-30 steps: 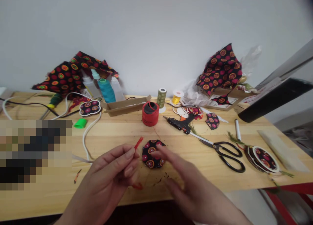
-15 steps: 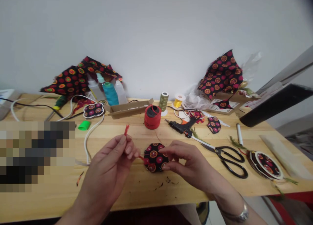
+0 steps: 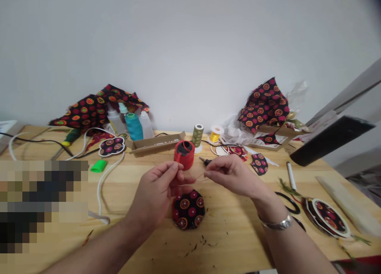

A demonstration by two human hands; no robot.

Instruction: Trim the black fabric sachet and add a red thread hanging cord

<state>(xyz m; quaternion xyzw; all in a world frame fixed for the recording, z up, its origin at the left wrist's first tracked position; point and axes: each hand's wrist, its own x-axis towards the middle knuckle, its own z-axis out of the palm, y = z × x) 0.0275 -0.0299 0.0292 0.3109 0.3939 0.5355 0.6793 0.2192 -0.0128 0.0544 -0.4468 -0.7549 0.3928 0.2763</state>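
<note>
My left hand (image 3: 160, 188) is raised over the wooden table (image 3: 238, 234), its fingers pinched on a short red cord (image 3: 178, 158) whose tip pokes up by the thumb. My right hand (image 3: 230, 175) pinches a thin thread (image 3: 200, 178) that runs across to the left hand. Below both hands lies a round patterned fabric piece (image 3: 188, 209), black with red and orange dots; neither hand touches it. A red spool (image 3: 184, 154) stands just behind my fingers. A metal watch band sits on my right wrist.
Black scissors (image 3: 290, 202) and a fabric-covered disc (image 3: 327, 217) lie to the right. A glue gun tip (image 3: 205, 161) shows behind my right hand. Thread cones, bottles (image 3: 133, 125), a cardboard box (image 3: 156, 141), white cable (image 3: 102, 179) and heaps of patterned cloth line the back. A blurred patch covers the left.
Both hands have lifted off the fabric piece and come together above it. The right hand let go of the piece and now pinches the thread. The camera tilted upward.
</note>
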